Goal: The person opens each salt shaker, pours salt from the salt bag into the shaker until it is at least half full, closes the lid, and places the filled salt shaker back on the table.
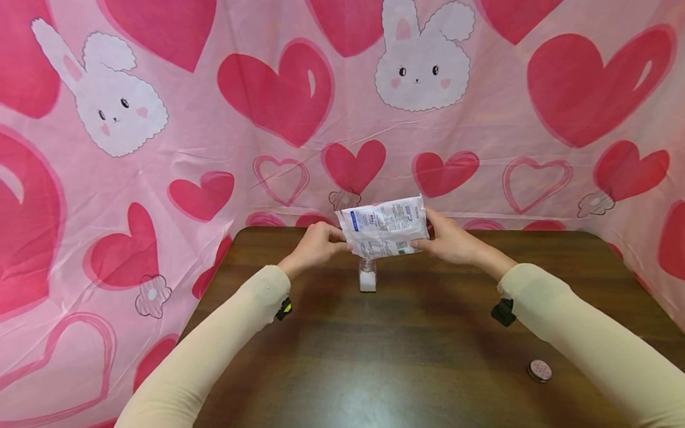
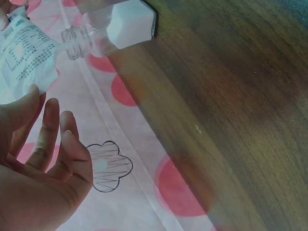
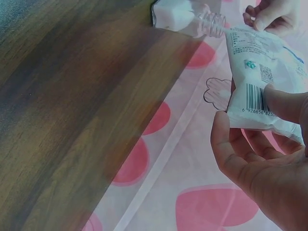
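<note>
A white printed plastic bag (image 1: 385, 227) is held tilted in the air between both hands. My left hand (image 1: 315, 248) pinches its left end between thumb and fingers. At the other end, near the barcode, my right hand (image 1: 454, 240) grips the bag (image 3: 260, 72), thumb on the face and fingers behind. Below stands a clear, square-sided bottle (image 1: 368, 280) without a cap, upright on the table. One lower corner of the bag is at the mouth of the bottle (image 2: 122, 24). White material fills the lower part of the bottle (image 3: 178, 14); its grain is too small to tell.
A small round pink-topped lid (image 1: 540, 370) lies on the dark wooden table (image 1: 352, 359), near the right forearm. Behind the table's far edge hangs a pink cloth (image 1: 354, 130) with hearts and rabbits, which also runs along both sides.
</note>
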Action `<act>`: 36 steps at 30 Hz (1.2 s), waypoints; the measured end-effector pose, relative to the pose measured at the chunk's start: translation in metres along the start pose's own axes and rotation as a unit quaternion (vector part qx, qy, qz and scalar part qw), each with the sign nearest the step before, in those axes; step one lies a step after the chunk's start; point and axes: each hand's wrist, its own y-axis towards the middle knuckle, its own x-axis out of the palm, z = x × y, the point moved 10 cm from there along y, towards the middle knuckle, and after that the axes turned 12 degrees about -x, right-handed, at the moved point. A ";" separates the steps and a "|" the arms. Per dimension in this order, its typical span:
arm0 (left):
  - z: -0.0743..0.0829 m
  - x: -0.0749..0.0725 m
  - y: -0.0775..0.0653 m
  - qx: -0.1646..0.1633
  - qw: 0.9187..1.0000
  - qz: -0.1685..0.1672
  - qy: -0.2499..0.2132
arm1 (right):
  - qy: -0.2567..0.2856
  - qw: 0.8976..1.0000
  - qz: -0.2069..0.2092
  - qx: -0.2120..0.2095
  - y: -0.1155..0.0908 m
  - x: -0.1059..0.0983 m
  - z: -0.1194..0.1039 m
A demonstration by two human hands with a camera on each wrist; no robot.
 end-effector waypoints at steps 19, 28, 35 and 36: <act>0.001 0.000 0.000 0.008 1.000 0.000 -0.008 | -0.014 1.000 0.005 -0.007 0.000 0.000 -0.001; 0.001 0.000 -0.001 0.006 1.000 0.000 -0.005 | -0.010 1.000 0.001 -0.007 0.000 0.001 -0.001; 0.001 0.001 0.000 0.003 1.000 -0.002 -0.007 | -0.013 1.000 0.000 -0.003 0.001 0.000 0.001; 0.001 0.001 0.000 0.003 1.000 -0.003 -0.008 | -0.014 1.000 0.001 -0.002 0.001 -0.001 0.001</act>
